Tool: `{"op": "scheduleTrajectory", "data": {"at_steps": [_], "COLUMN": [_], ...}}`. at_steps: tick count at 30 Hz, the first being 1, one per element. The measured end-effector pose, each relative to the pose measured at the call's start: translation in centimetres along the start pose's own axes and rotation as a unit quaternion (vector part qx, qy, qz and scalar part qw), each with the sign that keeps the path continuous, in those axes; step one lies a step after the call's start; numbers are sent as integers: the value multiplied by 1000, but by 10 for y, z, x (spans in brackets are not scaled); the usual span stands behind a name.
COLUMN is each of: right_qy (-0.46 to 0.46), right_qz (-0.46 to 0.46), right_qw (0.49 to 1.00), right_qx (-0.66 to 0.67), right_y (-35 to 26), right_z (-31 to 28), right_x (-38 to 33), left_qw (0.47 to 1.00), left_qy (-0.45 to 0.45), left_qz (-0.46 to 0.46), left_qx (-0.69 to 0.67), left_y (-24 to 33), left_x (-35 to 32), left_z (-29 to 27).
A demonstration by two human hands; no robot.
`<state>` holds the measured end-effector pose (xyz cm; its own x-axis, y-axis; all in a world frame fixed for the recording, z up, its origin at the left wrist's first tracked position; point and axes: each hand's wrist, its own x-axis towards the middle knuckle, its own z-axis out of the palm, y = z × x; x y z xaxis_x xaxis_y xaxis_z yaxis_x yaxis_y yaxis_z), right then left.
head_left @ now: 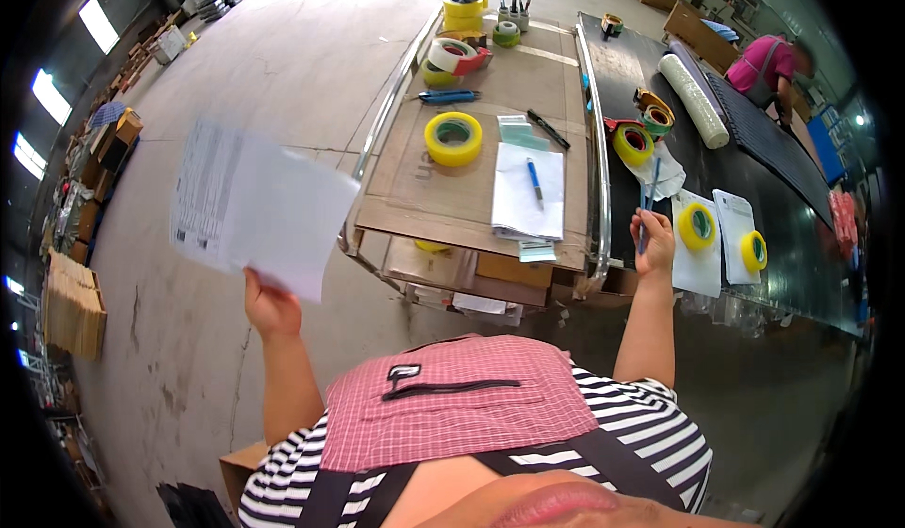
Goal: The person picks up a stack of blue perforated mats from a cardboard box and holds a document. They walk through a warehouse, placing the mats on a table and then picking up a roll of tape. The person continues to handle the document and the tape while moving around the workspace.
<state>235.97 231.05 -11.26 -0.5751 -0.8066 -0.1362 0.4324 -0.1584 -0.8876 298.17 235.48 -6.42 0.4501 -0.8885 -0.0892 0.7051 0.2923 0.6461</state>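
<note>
My left hand pinches the lower edge of a printed paper sheet, held up over the floor left of the cart. Slight blur smears the sheet. My right hand is closed round a slim blue-grey thing with narrow ends pointing away from me; its exact kind cannot be made out. That hand is at the near left edge of the black table, just short of a crumpled white paper. Left of it, a blue pen lies on a stack of white papers on the cart.
The cardboard-topped cart has metal rails and carries a yellow tape roll, a blue cutter and a black marker. On the black table are more tape rolls and a bubble-wrap roll. A co-worker bends over its far side.
</note>
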Motion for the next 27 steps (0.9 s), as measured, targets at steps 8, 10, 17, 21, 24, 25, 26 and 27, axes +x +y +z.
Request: {"op": "scheduleTrajectory", "data": {"at_steps": [8, 10, 17, 21, 24, 25, 26, 27], "right_qy": [3, 0, -71, -109, -126, -123, -119, -114], "right_qz": [61, 46, -98, -125, -122, -124, -132, -140], "right_qw": [995, 997, 992, 984, 983, 984, 983, 983], "right_qx": [73, 70, -32, -61, -47, -48, -47, -48], "right_y": [81, 100, 161, 192, 206, 214, 215, 217], "right_z": [152, 193, 346, 434, 476, 484, 486, 487], "right_x": [44, 55, 94, 106, 108, 109, 107, 104], "left_qw": [998, 998, 977, 967, 976, 980, 984, 987], "left_qy": [43, 40, 172, 208, 192, 181, 162, 143], "left_qz": [24, 41, 110, 128, 83, 59, 45, 29], "left_qx": [-25, -24, 54, 71, 65, 64, 65, 66], "left_y": [76, 90, 166, 196, 202, 203, 199, 196], "left_x": [41, 62, 129, 157, 193, 210, 229, 251], "left_z": [-69, -76, -113, -155, -175, -182, -191, -200]}}
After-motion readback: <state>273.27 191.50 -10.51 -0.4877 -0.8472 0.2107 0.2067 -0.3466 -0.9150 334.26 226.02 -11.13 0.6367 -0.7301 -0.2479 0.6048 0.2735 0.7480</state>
